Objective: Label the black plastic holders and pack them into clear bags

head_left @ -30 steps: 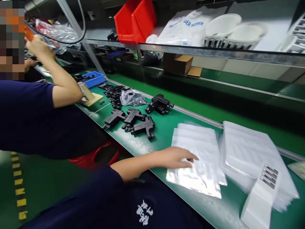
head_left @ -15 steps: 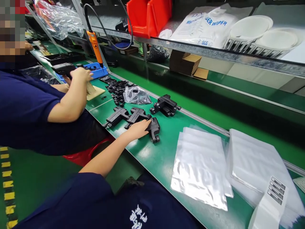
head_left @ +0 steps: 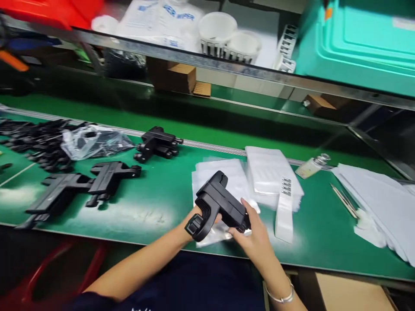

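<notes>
Holding a black plastic assembly (head_left: 220, 203) in both hands, head view. My left hand (head_left: 193, 211) grips its lower end from beneath, fingers mostly hidden behind it. My right hand (head_left: 256, 237) clasps the other end, fingers curled round it. The part sits lifted over a stack of clear bags (head_left: 233, 175) on the green bench (head_left: 162, 203). More black assemblies (head_left: 110, 175) lie well apart on the left, and a label strip (head_left: 285, 203) lies just to the right.

The black part (head_left: 220, 205) hides most of our left hand (head_left: 192, 212). Our paper stack (head_left: 382, 203) runs off the right edge, and the red bin (head_left: 48, 8) is blurred.
</notes>
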{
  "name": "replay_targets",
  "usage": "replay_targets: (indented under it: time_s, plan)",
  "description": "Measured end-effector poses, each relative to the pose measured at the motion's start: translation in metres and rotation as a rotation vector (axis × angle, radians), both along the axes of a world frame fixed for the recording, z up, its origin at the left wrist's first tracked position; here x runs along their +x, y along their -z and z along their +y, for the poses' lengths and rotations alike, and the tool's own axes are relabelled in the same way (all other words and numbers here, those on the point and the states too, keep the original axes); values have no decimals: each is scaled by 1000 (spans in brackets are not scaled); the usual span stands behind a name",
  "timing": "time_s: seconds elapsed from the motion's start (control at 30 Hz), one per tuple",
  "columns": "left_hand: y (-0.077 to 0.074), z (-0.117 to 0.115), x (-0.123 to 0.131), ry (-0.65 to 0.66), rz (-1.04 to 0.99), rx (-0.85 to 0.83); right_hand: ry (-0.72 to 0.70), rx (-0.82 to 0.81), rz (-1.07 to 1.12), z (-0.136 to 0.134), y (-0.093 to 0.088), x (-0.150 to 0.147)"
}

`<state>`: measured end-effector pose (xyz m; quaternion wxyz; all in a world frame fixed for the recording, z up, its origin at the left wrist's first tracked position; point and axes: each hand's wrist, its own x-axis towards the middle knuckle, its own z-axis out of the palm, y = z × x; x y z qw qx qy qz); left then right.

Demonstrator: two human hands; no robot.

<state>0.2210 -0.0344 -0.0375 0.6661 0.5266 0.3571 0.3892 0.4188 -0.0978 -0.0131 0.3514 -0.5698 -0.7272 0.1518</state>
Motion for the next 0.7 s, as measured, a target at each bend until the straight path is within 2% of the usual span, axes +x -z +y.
replay_targets:
  time_s: [0.07,0.13,0.17,0.23,0.3,0.37,0.5,0.6,0.7]
  plan:
    - [-12,8,-6,141,-74,-114,3,42,-23,-4,-3,16]
    - [-23,16,-11,245,-111,-181,-57,126,-70,-11,-6,35]
    - [-26,19,-11,261,-90,-173,-89,164,-90,-14,-6,42]
    - [-29,21,-6,210,40,-78,-123,168,-78,-18,-4,53]
    - [-28,18,4,117,195,48,-84,68,89,-18,2,59]
    - [-25,14,12,61,293,151,21,-128,389,-15,10,62]
    - [-24,8,11,96,445,361,126,-589,929,-9,24,61]
    - [-26,6,7,133,498,443,144,-650,1170,-7,25,59]
    - [-29,5,10,106,441,456,120,-616,1203,-7,22,61]
